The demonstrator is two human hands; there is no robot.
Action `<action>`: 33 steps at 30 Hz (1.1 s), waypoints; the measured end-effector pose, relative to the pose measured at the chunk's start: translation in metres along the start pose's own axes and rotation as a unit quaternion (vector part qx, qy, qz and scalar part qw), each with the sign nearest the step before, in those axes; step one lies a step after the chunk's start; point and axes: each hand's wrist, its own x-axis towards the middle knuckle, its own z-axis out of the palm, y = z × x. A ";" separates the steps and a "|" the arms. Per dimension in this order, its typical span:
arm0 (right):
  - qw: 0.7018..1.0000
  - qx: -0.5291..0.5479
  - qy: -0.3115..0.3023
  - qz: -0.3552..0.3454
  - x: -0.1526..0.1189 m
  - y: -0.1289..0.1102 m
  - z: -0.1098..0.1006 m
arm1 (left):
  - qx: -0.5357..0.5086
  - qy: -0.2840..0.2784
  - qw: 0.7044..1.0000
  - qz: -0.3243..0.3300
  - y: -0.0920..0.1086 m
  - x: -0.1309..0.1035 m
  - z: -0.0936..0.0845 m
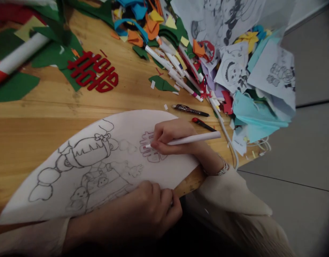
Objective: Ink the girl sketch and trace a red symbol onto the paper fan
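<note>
My right hand (172, 137) is closed around a white marker pen (193, 138), with the tip touching a large sheet of white paper (127, 123). Under the tip is a red-outlined character drawing (150, 153), partly hidden by the hand. The sheet also carries a line drawing of a figure (91, 151) with long braids, some lines dark and some faint. Along the near edge of the paper rests my left hand (153, 205), its fingers curled in; whatever is inside them is hidden.
A red cut-out character (94, 73) lies on the wooden table (17, 125). Two black pens (192, 110) lie beyond my right hand. Several markers (177, 69), felt scraps (152, 26), printed drawings (232, 67) and turquoise bags (260, 110) crowd the far right side.
</note>
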 end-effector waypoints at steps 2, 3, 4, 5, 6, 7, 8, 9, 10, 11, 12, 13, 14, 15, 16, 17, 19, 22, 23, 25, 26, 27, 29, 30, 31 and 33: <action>0.999 0.026 0.039 0.012 0.000 0.000 0.001 | -0.001 0.004 1.000 -0.002 0.000 0.000 0.000; 0.997 0.040 0.060 0.020 0.001 0.000 0.001 | -0.001 0.005 1.000 -0.003 0.001 0.000 0.000; 0.997 0.049 0.065 0.017 0.001 -0.001 0.000 | -0.002 0.005 1.000 -0.003 0.001 -0.001 0.000; 0.996 0.056 0.070 0.013 0.002 -0.001 0.000 | -0.002 0.005 1.000 -0.001 0.000 -0.001 -0.001; 0.995 0.062 0.076 0.009 0.002 -0.002 -0.001 | -0.001 0.004 1.000 0.000 0.000 -0.001 -0.001; 0.994 0.068 0.084 0.003 0.003 -0.002 -0.001 | -0.001 0.004 1.000 0.002 0.000 -0.001 -0.002; 0.993 0.074 0.090 -0.002 0.003 -0.002 -0.002 | -0.002 0.002 1.000 0.003 -0.001 -0.001 -0.002; 0.992 0.078 0.095 -0.005 0.004 -0.002 -0.003 | -0.003 0.001 1.000 0.004 -0.001 -0.001 -0.002; 0.992 0.080 0.097 -0.006 0.004 -0.002 -0.003 | -0.004 0.000 1.000 0.004 -0.001 -0.001 -0.003; 0.992 0.079 0.099 -0.005 0.004 -0.002 -0.003 | -0.005 0.000 1.000 0.004 -0.001 0.000 -0.002; 0.992 0.077 0.100 -0.003 0.004 -0.002 -0.004 | -0.006 0.003 1.000 0.004 -0.001 0.000 -0.002; 0.992 0.076 0.101 -0.002 0.004 -0.002 -0.004 | -0.008 0.002 1.000 0.002 -0.001 0.000 -0.001; 0.992 0.076 0.103 -0.003 0.004 -0.002 -0.004 | -0.008 0.001 1.000 0.001 -0.001 0.000 -0.001; 0.991 0.078 0.105 -0.003 0.004 -0.002 -0.003 | -0.007 0.001 1.000 0.000 0.000 0.000 0.000; 0.991 0.082 0.105 -0.005 0.004 -0.002 -0.003 | -0.007 0.000 1.000 0.000 0.000 0.000 0.000; 0.991 0.088 0.104 -0.009 0.004 -0.002 -0.003 | -0.007 0.002 1.000 0.000 0.000 0.000 0.000; 0.989 0.101 0.103 -0.015 0.004 -0.002 -0.003 | -0.010 0.003 1.000 0.000 0.000 0.000 0.000; 0.989 0.111 0.099 -0.015 0.004 -0.002 -0.003 | -0.009 -0.001 1.000 -0.002 0.000 0.000 -0.001; 0.989 0.114 0.097 -0.014 0.004 -0.002 -0.003 | -0.007 -0.002 1.000 -0.003 0.000 0.000 -0.002; 0.989 0.116 0.086 -0.011 0.004 -0.002 -0.003 | -0.006 0.002 1.000 -0.003 0.000 -0.001 -0.001; 0.990 0.113 0.078 -0.009 0.004 -0.003 -0.003 | -0.006 0.005 1.000 -0.003 0.000 -0.001 -0.001; 0.992 0.108 0.070 -0.007 0.004 -0.003 -0.003 | -0.007 0.006 1.000 -0.002 0.000 -0.001 -0.001; 0.995 0.086 0.057 0.004 0.003 -0.004 -0.002 | -0.008 0.003 1.000 0.000 0.000 -0.001 -0.001; 0.996 0.076 0.051 0.011 0.002 -0.004 -0.002 | -0.008 0.002 1.000 0.000 0.000 0.000 -0.001; 0.996 0.068 0.047 0.014 0.002 -0.004 -0.001 | -0.007 0.002 1.000 0.002 0.000 0.000 -0.001; 0.997 0.062 0.051 0.011 0.001 -0.003 -0.001 | -0.007 0.002 1.000 0.003 0.000 0.000 -0.001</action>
